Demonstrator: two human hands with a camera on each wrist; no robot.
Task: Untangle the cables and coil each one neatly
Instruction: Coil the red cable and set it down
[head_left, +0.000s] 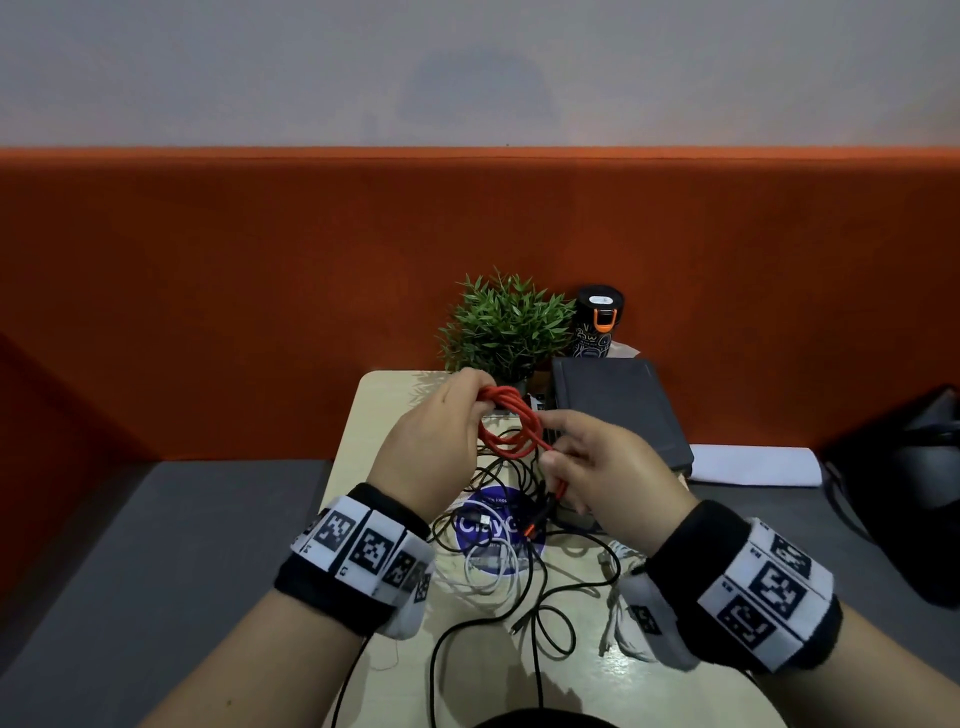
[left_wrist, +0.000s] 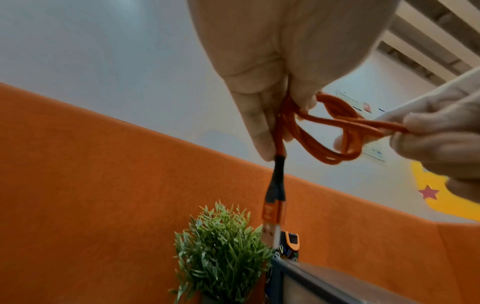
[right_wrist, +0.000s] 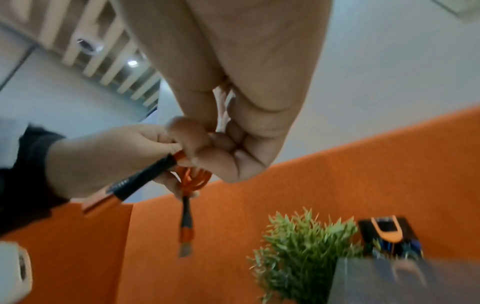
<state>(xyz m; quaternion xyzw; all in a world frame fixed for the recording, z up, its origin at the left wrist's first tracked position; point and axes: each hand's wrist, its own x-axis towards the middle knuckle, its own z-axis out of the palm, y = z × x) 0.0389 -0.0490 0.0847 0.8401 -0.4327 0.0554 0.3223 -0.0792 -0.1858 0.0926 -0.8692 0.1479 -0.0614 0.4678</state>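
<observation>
An orange braided cable (head_left: 511, 423) is gathered in loops above the small beige table (head_left: 374, 415). My left hand (head_left: 470, 400) grips the top of the loops, and the cable's USB plug (left_wrist: 272, 218) hangs below its fingers. My right hand (head_left: 558, 454) pinches the loose strand near its other end; that black-and-orange connector (head_left: 540, 514) sticks out under the palm. A tangle of black cables (head_left: 524, 587) and a coiled white cable (head_left: 491, 564) lie on the table beneath both hands. Another white cable (head_left: 621, 618) lies at the right.
A small potted plant (head_left: 506, 325), a black patterned bottle (head_left: 597, 322) and a dark flat case (head_left: 618, 410) stand at the table's far end against the orange partition (head_left: 260, 286). A white cloth (head_left: 753, 465) and a black bag (head_left: 904, 478) lie to the right.
</observation>
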